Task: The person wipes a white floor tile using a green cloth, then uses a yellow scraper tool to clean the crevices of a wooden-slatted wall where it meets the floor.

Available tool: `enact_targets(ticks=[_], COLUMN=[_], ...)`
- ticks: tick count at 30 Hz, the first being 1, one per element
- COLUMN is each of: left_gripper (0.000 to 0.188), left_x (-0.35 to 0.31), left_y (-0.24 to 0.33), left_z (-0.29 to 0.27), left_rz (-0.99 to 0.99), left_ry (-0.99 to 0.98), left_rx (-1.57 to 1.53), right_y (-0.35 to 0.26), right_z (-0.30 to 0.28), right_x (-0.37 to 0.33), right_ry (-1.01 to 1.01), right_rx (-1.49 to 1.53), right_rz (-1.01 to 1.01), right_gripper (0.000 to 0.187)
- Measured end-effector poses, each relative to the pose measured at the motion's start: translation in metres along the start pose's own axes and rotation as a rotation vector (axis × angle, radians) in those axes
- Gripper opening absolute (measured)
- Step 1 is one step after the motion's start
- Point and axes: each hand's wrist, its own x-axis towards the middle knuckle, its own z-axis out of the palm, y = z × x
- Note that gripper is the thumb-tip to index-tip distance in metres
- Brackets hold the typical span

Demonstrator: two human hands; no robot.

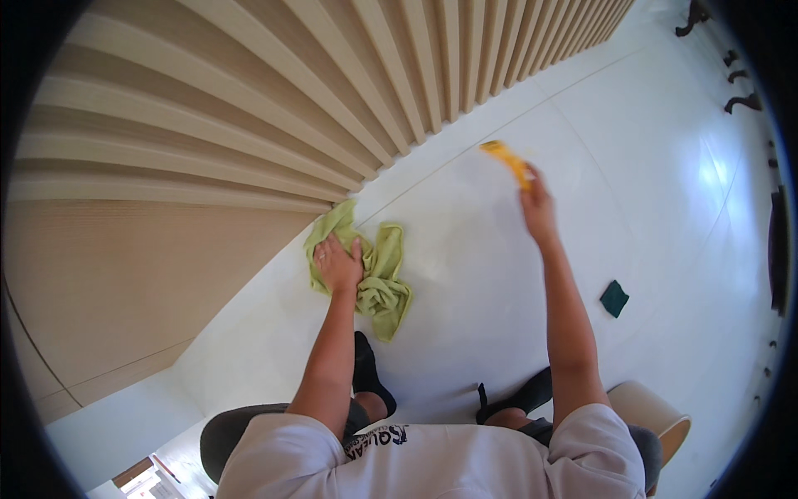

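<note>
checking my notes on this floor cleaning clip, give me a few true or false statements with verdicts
1. The left hand presses on a crumpled light green cloth on the glossy white floor. True.
2. The right hand holds a blue spray bottle. False: it holds a narrow yellow object, blurred, raised off the floor.
3. A small dark green square pad lies on the floor to the person's right, apart from both hands. True.
4. The green cloth lies far from the ribbed beige slatted wall. False: it lies right at its base.
5. Both hands rest on the cloth. False: only the left one does.
</note>
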Motion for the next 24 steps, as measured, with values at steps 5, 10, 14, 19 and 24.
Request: enact_targets(ticks=[5, 10, 14, 19, 24], left_gripper=[0.058, 0.045, 0.038, 0.033, 0.034], left_x=[-0.012, -0.012, -0.009, -0.01, -0.036], left_y=[-0.017, -0.02, -0.021, -0.002, 0.051], left_z=[0.015, 0.016, 0.009, 0.013, 0.022], left_rz=[-0.145, 0.051, 0.15, 0.194, 0.304], left_ry=[0.126, 0.195, 0.329, 0.234, 0.211], left_rx=[-0.031, -0.133, -0.169, -0.246, -0.707], right_y=[-0.057, -0.061, -0.069, -0.045, -0.058], right_z=[0.086, 0.09, 0.092, 0.085, -0.007], right_x=[-0.009, 0.003, 0.014, 0.017, -0.007], right_ry=[-0.221, -0.278, -0.271, -0.32, -0.74], right_rx=[-0.383, -0.549, -0.56, -0.491, -0.78], right_rz=[-0.281, -0.214, -0.175, -0.21, -0.28], right_gripper=[0.043, 0.041, 0.041, 0.042, 0.042])
